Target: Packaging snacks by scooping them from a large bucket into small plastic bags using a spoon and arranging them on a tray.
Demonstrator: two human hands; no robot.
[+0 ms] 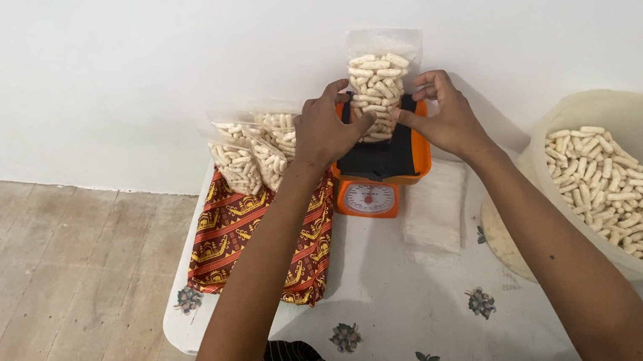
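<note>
Just left of left hand (324,131): three filled bags (254,152) leaning on wall, w/ patterned cloth (249,238) below wrist. Right of right hand (446,115): big tub of snacks (636,184); folded white cloth (436,206) under forearm. Nothing blocking. Between both sets of fingertips: clear snack bag (378,91), upright on orange scale (379,168). Left fingers curled, pressing bag's left side; right thumb + fingers pinching its right edge.

Both hands (385,124) around snack bag (377,83) on scale (381,171)
</note>
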